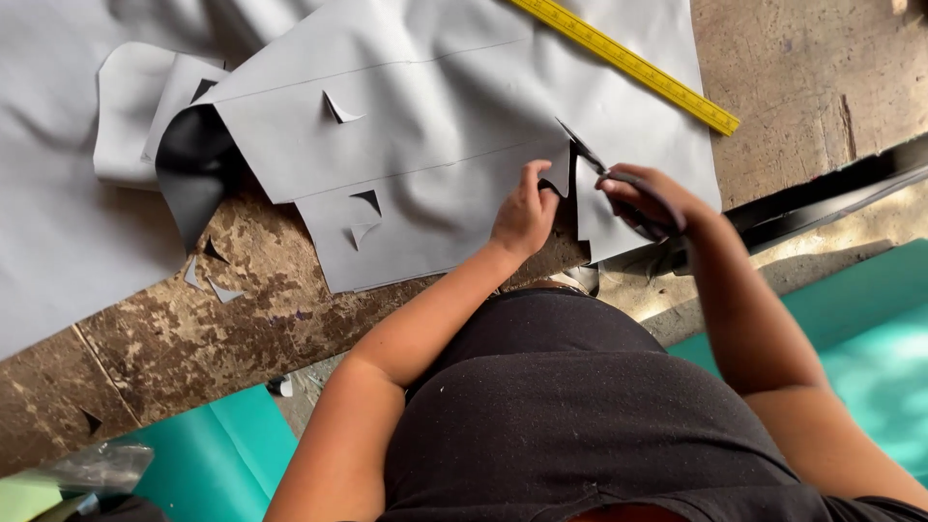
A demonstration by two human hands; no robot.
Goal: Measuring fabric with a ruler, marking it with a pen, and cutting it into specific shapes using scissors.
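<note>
A large grey sheet [416, 116] of leather-like material lies over a worn wooden table [184, 329]. My right hand [643, 198] grips dark scissors [590, 159] whose blades point up and left into a cut in the sheet's near edge. My left hand [525, 213] pinches the sheet's cut edge just left of the blades. Several small triangular notches show in the sheet.
A yellow ruler [628, 63] lies diagonally at the sheet's upper right. Small grey offcuts [217, 285] rest on the table at left. Teal material [227, 449] lies below the table, left and right. A folded dark underside [193, 164] of the sheet shows at left.
</note>
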